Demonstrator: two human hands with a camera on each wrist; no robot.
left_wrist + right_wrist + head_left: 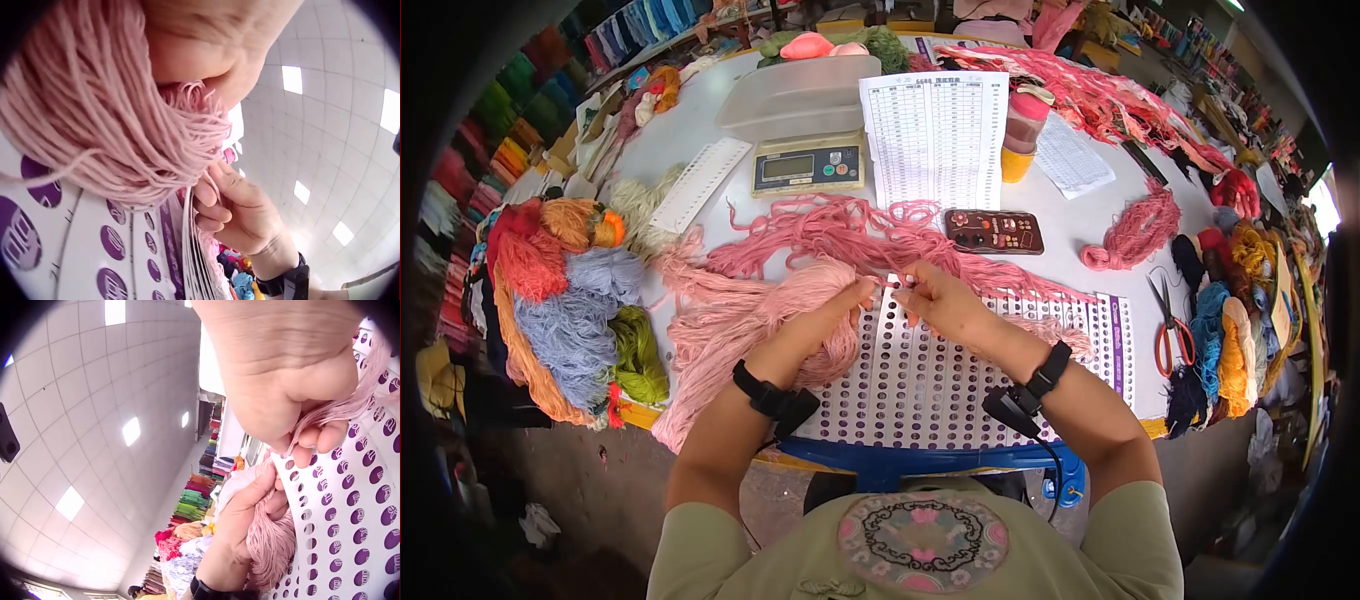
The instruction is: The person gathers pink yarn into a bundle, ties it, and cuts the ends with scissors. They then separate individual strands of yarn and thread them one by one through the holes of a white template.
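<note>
Your left hand (837, 304) grips the pink yarn (735, 325) and your right hand (943, 303) seems to pinch some strands (340, 411), so draw gently to avoid tangles.

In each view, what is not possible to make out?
Head view: table entries on the standing sheet, too small.
Head view: any reading on the scale, too small.
Left wrist view: fingertips of the left hand, hidden by pale pink yarn.
Right wrist view: punched cards, cut off at right.
</note>
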